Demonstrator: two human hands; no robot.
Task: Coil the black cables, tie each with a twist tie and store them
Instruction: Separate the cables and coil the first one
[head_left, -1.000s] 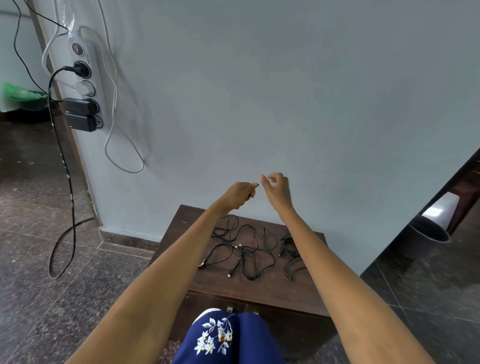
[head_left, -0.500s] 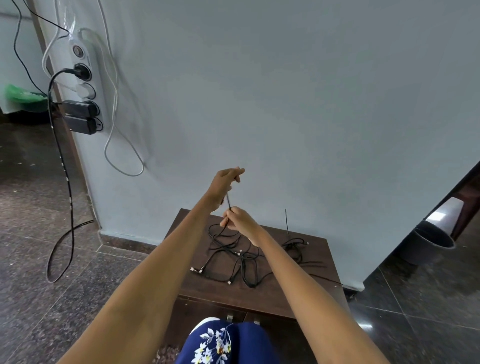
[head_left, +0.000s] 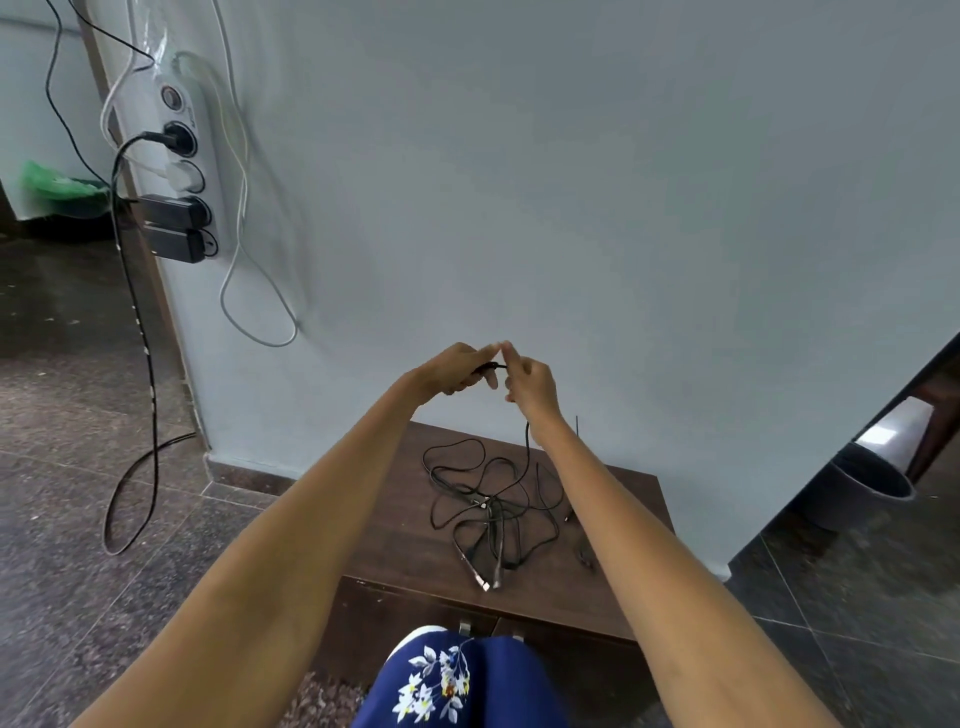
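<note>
A thin black rubber-sheathed cable (head_left: 528, 441) is held up in front of the pale wall, well above the dark brown wooden counter (head_left: 623, 587). Its end is gripped in the curled fingers of the left hand (head_left: 451, 370), and a short stretch of it is pinched just beside that by the thumb and forefinger of the right hand (head_left: 529, 383). The two hands are nearly touching, so only a brief length of cable is spanned between them. This close, raised hold is judged to serve the start of a coil: the end is fixed in one hand while slack can be fed by the other, clear of the rest.

Between the hands the cable's long axis runs roughly level, left to right. Past the right hand it turns and hangs almost straight down, its lower part leading into the loose tangle of black cables (head_left: 491, 514) lying on the counter near the wall. Several plug ends of that tangle point toward the counter's near edge.

A slim black twist tie (head_left: 577, 427) appears to stand upright near the wall, just beside the right wrist; what props it cannot be told. No cable looks coiled or tied yet.
</note>
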